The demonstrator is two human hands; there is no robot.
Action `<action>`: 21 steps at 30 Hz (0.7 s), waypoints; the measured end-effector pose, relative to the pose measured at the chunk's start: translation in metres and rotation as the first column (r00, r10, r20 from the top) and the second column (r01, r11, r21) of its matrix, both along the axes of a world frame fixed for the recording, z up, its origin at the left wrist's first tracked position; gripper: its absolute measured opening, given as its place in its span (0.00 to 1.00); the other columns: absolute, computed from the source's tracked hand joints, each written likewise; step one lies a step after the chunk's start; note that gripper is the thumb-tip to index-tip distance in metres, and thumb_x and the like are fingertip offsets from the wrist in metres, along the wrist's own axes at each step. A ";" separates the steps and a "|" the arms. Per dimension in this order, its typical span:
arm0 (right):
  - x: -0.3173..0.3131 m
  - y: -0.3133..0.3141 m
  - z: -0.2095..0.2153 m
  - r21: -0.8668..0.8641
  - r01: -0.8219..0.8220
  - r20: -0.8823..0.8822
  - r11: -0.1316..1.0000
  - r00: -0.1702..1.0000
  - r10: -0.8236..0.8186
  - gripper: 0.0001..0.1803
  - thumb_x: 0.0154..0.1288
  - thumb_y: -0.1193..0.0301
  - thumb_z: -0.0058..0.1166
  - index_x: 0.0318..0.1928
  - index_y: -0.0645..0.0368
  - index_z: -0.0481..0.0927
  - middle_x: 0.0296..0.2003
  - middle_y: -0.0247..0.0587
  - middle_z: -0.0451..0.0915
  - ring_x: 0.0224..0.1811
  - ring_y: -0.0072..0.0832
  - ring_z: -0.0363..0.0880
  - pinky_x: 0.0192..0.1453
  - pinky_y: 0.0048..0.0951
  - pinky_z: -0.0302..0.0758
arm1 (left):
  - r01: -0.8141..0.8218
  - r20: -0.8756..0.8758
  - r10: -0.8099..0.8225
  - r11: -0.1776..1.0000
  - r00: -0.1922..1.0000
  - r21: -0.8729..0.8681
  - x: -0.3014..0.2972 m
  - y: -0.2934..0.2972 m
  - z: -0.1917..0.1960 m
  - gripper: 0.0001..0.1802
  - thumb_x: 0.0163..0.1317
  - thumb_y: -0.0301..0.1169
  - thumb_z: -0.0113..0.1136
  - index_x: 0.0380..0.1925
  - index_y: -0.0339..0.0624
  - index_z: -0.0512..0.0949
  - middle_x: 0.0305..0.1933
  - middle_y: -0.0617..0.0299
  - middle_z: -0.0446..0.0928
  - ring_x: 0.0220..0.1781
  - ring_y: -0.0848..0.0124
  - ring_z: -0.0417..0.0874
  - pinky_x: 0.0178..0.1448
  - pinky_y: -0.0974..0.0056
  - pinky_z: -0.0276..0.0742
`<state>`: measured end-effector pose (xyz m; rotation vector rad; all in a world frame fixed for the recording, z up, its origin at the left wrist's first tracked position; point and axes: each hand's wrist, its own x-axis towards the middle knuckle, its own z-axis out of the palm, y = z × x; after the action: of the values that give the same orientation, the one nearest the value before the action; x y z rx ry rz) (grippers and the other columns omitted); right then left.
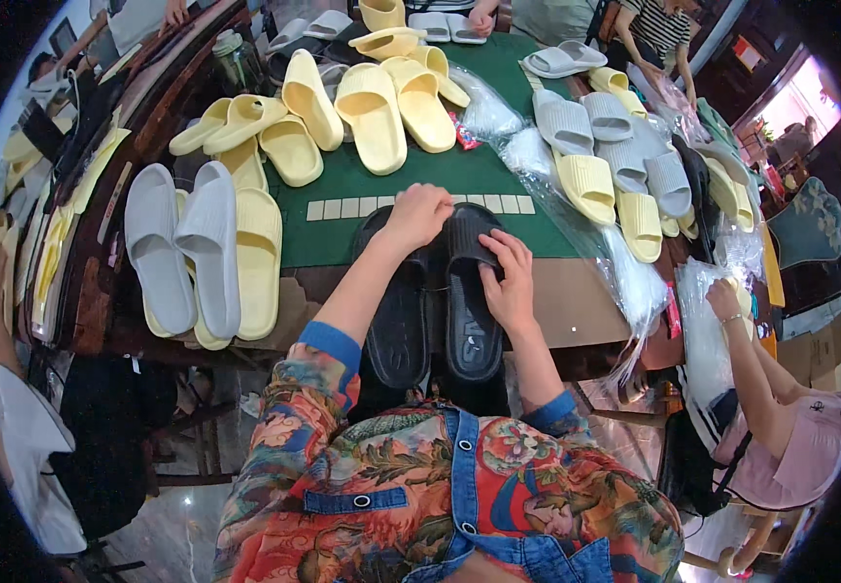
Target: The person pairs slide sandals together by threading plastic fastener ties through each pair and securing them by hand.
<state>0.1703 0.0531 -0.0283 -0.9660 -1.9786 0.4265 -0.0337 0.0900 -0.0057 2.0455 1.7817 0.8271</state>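
Dark green cloth [304, 238] is covering the middle of a crowded table, with people sitting around it. Over a pair of black slippers [396, 340], lying side by side at the near edge, the left hand [418, 216] is reaching forward to the strap ends, fingers curling inward; whether they are gripping anything, I cannot tell. Apart from it, the right hand [510, 277] is bending over the right slipper, its parted thumb and fingers touching the strap's outer side. At the far left, a green-tinted bottle [234, 60] is standing, its contents unclear; at the right, a co-worker's hand [722, 297] is touching a clear plastic bag [700, 325]. Smooth grey slippers [161, 255] are overlapping pale yellow slippers [259, 267] on the left, small white squares [316, 210] are forming a row mid-table, and ribbed grey-blue slippers [564, 123] are lying bunched on the right.
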 end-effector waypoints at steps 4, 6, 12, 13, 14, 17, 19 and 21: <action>0.006 0.002 0.001 -0.007 -0.010 -0.037 1.000 0.999 0.010 0.25 0.46 0.81 0.54 0.49 0.52 0.75 0.52 0.42 0.71 0.57 0.43 0.64 0.62 0.40 0.61 | 0.011 0.216 -0.070 0.966 0.974 0.260 0.016 -0.029 0.026 0.06 0.54 0.30 0.55 0.29 0.40 0.77 0.34 0.57 0.77 0.40 0.58 0.76 0.44 0.53 0.69; 0.004 0.002 0.006 -0.014 0.005 0.003 1.000 1.000 -0.005 0.24 0.46 0.80 0.55 0.48 0.53 0.75 0.52 0.42 0.71 0.57 0.43 0.64 0.62 0.41 0.61 | 0.053 0.057 -0.086 0.903 0.995 0.427 0.022 -0.053 0.026 0.05 0.54 0.30 0.56 0.25 0.40 0.74 0.31 0.57 0.75 0.39 0.58 0.75 0.44 0.55 0.68; -0.004 -0.003 0.027 0.059 -0.014 0.113 0.998 0.994 0.008 0.28 0.46 0.69 0.62 0.52 0.53 0.73 0.53 0.45 0.69 0.58 0.45 0.64 0.61 0.42 0.61 | -0.018 0.060 -0.016 0.848 0.998 0.530 0.034 -0.083 0.008 0.03 0.53 0.24 0.56 0.27 0.38 0.73 0.30 0.54 0.73 0.38 0.56 0.75 0.43 0.58 0.69; -0.007 -0.005 0.034 0.076 -0.030 0.133 0.997 0.991 0.020 0.29 0.46 0.66 0.62 0.53 0.52 0.72 0.54 0.45 0.69 0.58 0.46 0.63 0.61 0.42 0.60 | -0.072 0.161 -0.011 0.861 0.987 0.503 0.033 -0.084 0.004 0.03 0.54 0.24 0.55 0.28 0.38 0.72 0.30 0.54 0.73 0.36 0.58 0.75 0.41 0.60 0.70; -0.010 -0.007 0.040 0.094 -0.047 0.155 0.994 0.987 0.032 0.31 0.46 0.63 0.62 0.54 0.51 0.72 0.55 0.45 0.68 0.59 0.46 0.62 0.62 0.43 0.59 | -0.122 0.260 -0.005 0.874 0.965 0.470 0.032 -0.083 0.002 0.02 0.55 0.23 0.55 0.28 0.37 0.72 0.29 0.54 0.73 0.34 0.59 0.75 0.39 0.62 0.70; -0.017 -0.006 0.043 0.113 -0.070 0.261 0.991 0.965 0.039 0.26 0.48 0.57 0.60 0.50 0.48 0.75 0.54 0.41 0.70 0.60 0.43 0.61 0.61 0.45 0.56 | -0.232 0.641 0.021 0.941 0.767 0.247 0.024 -0.077 -0.002 0.02 0.55 0.24 0.55 0.28 0.37 0.73 0.31 0.55 0.72 0.33 0.60 0.75 0.38 0.63 0.71; -0.019 -0.004 0.040 0.115 -0.100 0.300 0.988 0.952 0.061 0.21 0.50 0.57 0.58 0.45 0.49 0.78 0.51 0.40 0.71 0.59 0.42 0.62 0.59 0.46 0.56 | -0.146 0.549 -0.056 0.937 0.834 0.318 0.021 -0.078 0.005 0.03 0.55 0.24 0.56 0.30 0.38 0.74 0.34 0.55 0.73 0.36 0.60 0.75 0.41 0.63 0.70; -0.021 -0.003 0.033 0.065 -0.116 0.274 0.991 0.957 0.094 0.18 0.51 0.58 0.56 0.42 0.50 0.79 0.50 0.41 0.72 0.58 0.41 0.63 0.59 0.46 0.57 | -0.034 0.224 -0.075 0.894 0.972 0.447 0.026 -0.085 0.010 0.06 0.53 0.26 0.58 0.32 0.40 0.75 0.37 0.55 0.74 0.42 0.59 0.74 0.46 0.61 0.70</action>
<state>0.1493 0.0504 0.0047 -0.9086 -2.2836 0.2815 -0.0082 0.0050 0.0047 2.1071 1.5372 1.5265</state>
